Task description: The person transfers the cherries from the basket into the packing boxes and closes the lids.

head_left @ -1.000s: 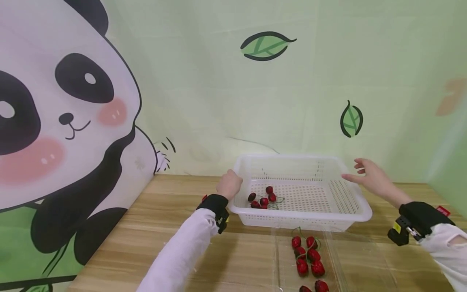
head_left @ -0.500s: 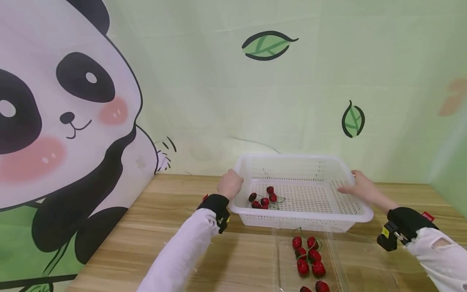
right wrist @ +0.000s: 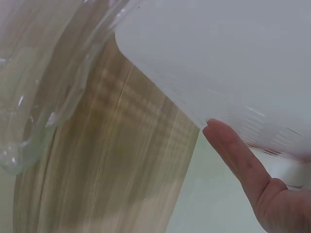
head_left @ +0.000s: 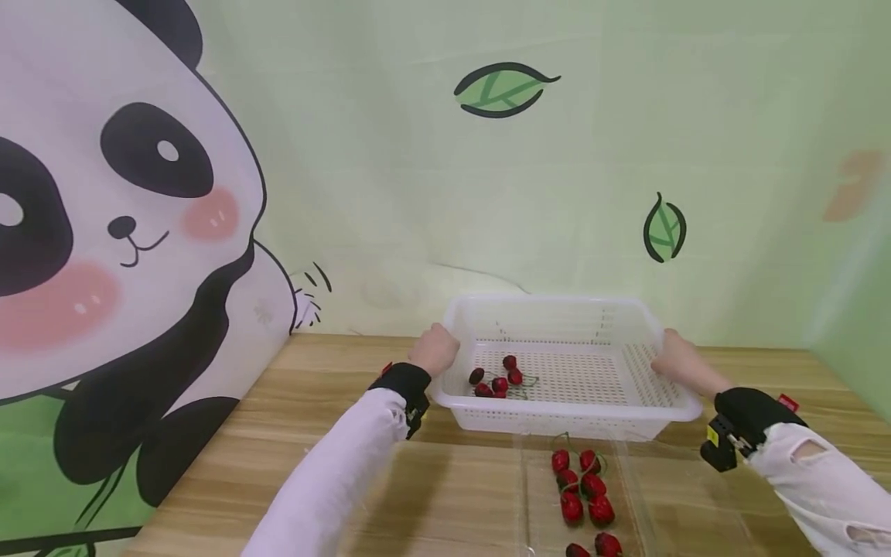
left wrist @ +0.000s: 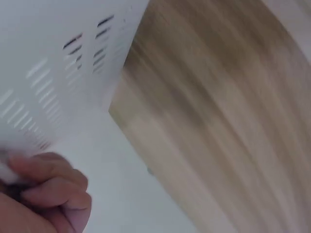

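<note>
While the white basket (head_left: 543, 410) is clamped at its left rim by the curled left hand (head_left: 435, 350) and gripped at its right end by the right hand (head_left: 685, 362), a two-sided hold seems secured, though no lift off the table (head_left: 341, 387) can be confirmed. A few cherries (head_left: 500, 384) are left inside; other cherries (head_left: 593, 486) are laid in the clear container (head_left: 539, 522), so work seems unfinished

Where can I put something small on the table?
Bare table lies left of the left sleeve, up to the panda backdrop, and between that sleeve and the clear container. Crowded: the cherry rows in the container, and the left of the white basket, with loose cherries.
</note>
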{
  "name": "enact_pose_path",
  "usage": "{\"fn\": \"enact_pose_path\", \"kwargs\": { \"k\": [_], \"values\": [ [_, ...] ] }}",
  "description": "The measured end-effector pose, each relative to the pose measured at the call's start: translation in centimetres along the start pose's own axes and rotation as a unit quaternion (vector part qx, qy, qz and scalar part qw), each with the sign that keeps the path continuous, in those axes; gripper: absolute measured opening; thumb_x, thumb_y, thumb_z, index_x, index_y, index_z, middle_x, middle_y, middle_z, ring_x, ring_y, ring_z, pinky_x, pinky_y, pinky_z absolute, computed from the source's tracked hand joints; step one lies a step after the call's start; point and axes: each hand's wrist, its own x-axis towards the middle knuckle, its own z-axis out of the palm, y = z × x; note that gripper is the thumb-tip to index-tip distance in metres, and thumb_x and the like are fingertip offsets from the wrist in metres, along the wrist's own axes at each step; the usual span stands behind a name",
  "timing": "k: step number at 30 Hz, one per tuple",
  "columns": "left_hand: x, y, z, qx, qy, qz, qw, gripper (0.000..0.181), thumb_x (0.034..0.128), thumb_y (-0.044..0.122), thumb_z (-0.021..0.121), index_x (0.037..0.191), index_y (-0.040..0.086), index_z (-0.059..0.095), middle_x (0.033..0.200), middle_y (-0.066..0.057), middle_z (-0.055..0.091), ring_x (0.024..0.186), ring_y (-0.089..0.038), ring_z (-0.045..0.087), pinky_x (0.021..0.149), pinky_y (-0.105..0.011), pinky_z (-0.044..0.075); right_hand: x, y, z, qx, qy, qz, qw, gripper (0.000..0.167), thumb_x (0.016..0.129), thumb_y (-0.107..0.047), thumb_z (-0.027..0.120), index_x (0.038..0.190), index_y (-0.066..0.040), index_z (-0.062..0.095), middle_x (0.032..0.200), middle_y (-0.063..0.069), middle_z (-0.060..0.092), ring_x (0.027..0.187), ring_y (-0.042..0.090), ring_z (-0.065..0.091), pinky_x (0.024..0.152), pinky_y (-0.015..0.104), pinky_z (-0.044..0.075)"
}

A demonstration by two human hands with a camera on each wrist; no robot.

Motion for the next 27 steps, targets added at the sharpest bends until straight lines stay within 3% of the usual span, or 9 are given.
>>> {"fn": "enact_pose_path", "kwargs": {
  "k": [4,7,13,15,18,21,22,25,27],
  "values": [
    [0.1,0.3,-0.8,0.078,-0.026,0.024,0.9964,0.028,0.0920,0.026,0.045,0.089,-0.001,0.055,0.070,-0.008,0.049,0.062,-0.021,0.049,0.055,-0.034,0.039,0.1,-0.1,0.0,-0.002,-0.006,0.019,0.9998,0.046,0.076,0.010,0.046,0.112,0.024,0.022,0.090,0.033,0.044,0.068,0.032,0.053,0.055,0.037,0.046],
    [0.2,1.0,-1.7,0.153,-0.034,0.042,0.9867,0.037,0.0931,0.033,0.045,0.069,0.007,0.055,0.064,-0.004,0.046,0.057,-0.018,0.047,0.051,-0.030,0.036,0.1,0.0,0.0,0.000,-0.008,0.018,0.9998,0.045,0.077,0.011,0.046,0.112,0.023,0.021,0.089,0.032,0.044,0.068,0.031,0.053,0.055,0.037,0.046],
    [0.9,4.3,-3.8,0.262,0.021,0.082,0.9615,0.039,0.0924,0.036,0.047,0.068,0.009,0.060,0.068,-0.002,0.055,0.061,-0.015,0.053,0.050,-0.031,0.040,0.1,-0.1,0.0,-0.011,0.005,0.023,0.9997,0.044,0.077,0.011,0.046,0.111,0.023,0.022,0.090,0.034,0.043,0.069,0.033,0.052,0.056,0.037,0.046],
    [2.2,5.1,-3.4,0.270,0.059,0.131,0.9521,0.033,0.0924,0.028,0.046,0.069,0.009,0.060,0.067,-0.002,0.055,0.059,-0.015,0.053,0.048,-0.032,0.040,0.0,-0.1,-0.1,-0.012,0.008,0.026,0.9995,0.044,0.077,0.011,0.046,0.111,0.023,0.022,0.091,0.034,0.043,0.070,0.034,0.052,0.056,0.038,0.046],
    [2.3,7.3,-3.4,0.283,0.053,0.197,0.9371,0.024,0.0904,0.015,0.046,0.072,0.008,0.061,0.067,-0.004,0.055,0.058,-0.015,0.052,0.048,-0.034,0.043,-0.1,-0.1,-0.2,-0.014,0.007,0.027,0.9995,0.046,0.077,0.011,0.046,0.113,0.024,0.020,0.092,0.036,0.042,0.071,0.035,0.052,0.057,0.038,0.046],
    [1.7,9.1,-2.9,0.317,0.031,0.280,0.9057,0.021,0.0908,0.014,0.048,0.075,0.010,0.061,0.065,-0.002,0.053,0.056,-0.015,0.050,0.050,-0.034,0.043,-0.1,-0.1,-0.2,-0.018,0.009,0.023,0.9995,0.047,0.076,0.011,0.045,0.114,0.024,0.020,0.093,0.036,0.042,0.071,0.034,0.051,0.057,0.038,0.046],
    [0.6,10.2,-3.4,0.328,-0.006,0.283,0.9012,0.016,0.0902,0.013,0.051,0.081,0.009,0.063,0.068,-0.003,0.055,0.060,-0.015,0.052,0.055,-0.034,0.044,-0.1,-0.1,-0.2,-0.021,0.010,0.023,0.9995,0.047,0.076,0.011,0.045,0.114,0.024,0.020,0.093,0.036,0.042,0.071,0.034,0.051,0.057,0.038,0.046],
    [0.2,11.2,-1.9,0.356,-0.046,0.352,0.8646,0.010,0.0905,0.015,0.054,0.086,0.011,0.062,0.072,0.000,0.055,0.064,-0.013,0.051,0.058,-0.029,0.043,0.1,-0.2,-0.2,-0.022,0.015,0.020,0.9994,0.048,0.076,0.011,0.046,0.114,0.024,0.021,0.093,0.035,0.042,0.071,0.034,0.051,0.057,0.038,0.046],
    [0.2,11.6,-0.7,0.362,-0.079,0.386,0.8450,0.009,0.0906,0.014,0.055,0.088,0.012,0.062,0.074,0.002,0.056,0.066,-0.011,0.050,0.059,-0.027,0.041,0.1,-0.1,-0.1,-0.016,0.015,0.021,0.9995,0.048,0.076,0.012,0.046,0.114,0.024,0.021,0.093,0.035,0.043,0.070,0.034,0.052,0.056,0.038,0.046]
  ]
}}
